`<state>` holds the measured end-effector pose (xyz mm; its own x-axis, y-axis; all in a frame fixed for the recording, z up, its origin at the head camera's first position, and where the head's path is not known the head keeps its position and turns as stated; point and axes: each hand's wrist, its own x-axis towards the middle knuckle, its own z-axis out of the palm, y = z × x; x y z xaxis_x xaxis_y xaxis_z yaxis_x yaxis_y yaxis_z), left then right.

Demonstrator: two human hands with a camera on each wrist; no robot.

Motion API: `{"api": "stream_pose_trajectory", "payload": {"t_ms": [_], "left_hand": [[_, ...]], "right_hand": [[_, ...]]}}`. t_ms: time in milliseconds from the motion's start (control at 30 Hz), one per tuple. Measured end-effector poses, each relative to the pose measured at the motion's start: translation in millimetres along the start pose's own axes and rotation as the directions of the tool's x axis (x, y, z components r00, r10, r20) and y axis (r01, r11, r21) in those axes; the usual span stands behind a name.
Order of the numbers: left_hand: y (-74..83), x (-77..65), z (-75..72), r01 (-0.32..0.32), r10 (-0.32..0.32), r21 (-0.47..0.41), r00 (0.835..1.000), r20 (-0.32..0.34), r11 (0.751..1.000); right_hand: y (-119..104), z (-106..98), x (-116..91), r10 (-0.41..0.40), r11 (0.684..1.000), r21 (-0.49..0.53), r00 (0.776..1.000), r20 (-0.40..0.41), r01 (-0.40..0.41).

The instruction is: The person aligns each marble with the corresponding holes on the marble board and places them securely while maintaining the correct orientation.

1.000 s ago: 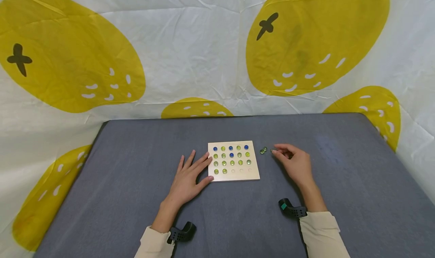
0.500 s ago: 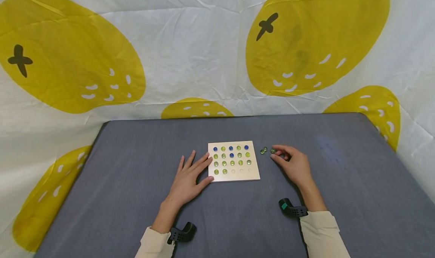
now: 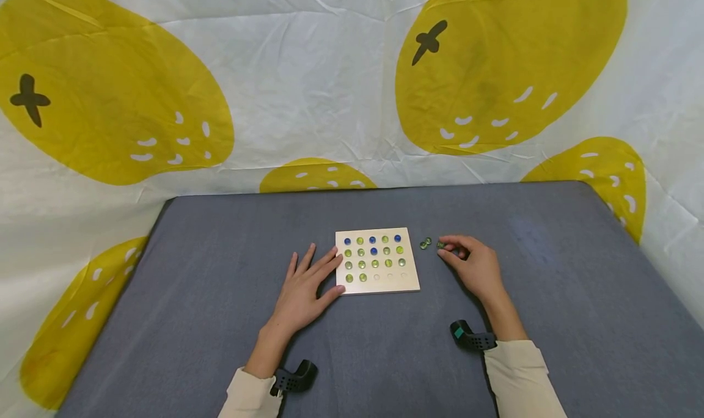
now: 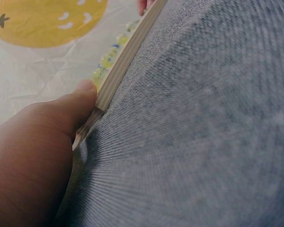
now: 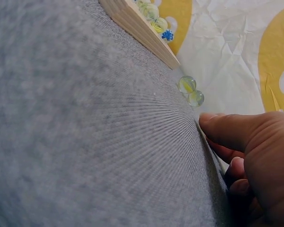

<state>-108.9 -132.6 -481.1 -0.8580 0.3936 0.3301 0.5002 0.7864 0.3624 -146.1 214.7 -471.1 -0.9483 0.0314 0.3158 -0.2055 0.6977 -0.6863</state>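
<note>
A light wooden board (image 3: 385, 287) lies on the table, with rows of green and blue glass marbles (image 3: 375, 263) set in its hollows. Three hollows in the near row, towards the right, hold no marble. My left hand (image 3: 301, 294) rests with spread fingers on the board's left edge; in the left wrist view the thumb (image 4: 80, 104) touches that edge. Right of the board, my right hand (image 3: 477, 268) pinches a green marble (image 3: 440, 245) between thumb and fingertips, at the tabletop. The thumb hides this marble in the right wrist view. Two loose green marbles (image 5: 187, 84) sit between board and hand.
Grey cloth covers the table (image 3: 220, 234). Behind it hangs a white sheet (image 3: 308, 88) printed with yellow shapes. Each wrist wears a black camera band, such as the one on the right wrist (image 3: 473, 337).
The fingertips of my right hand have shifted slightly about the green marble, which turned into clearer view half a second ago. My left hand and the board stay in place.
</note>
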Motion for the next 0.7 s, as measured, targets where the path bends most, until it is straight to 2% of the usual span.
{"api": "stream_pose_trajectory", "payload": {"t_ms": [700], "left_hand": [[-1.7, -0.7, 2.4, 0.004, -0.004, -0.008, 1.000, -0.001, 1.000]], "right_hand": [[2.6, 1.6, -0.4, 0.002, 1.000, -0.001, 1.000, -0.001, -0.002]]}}
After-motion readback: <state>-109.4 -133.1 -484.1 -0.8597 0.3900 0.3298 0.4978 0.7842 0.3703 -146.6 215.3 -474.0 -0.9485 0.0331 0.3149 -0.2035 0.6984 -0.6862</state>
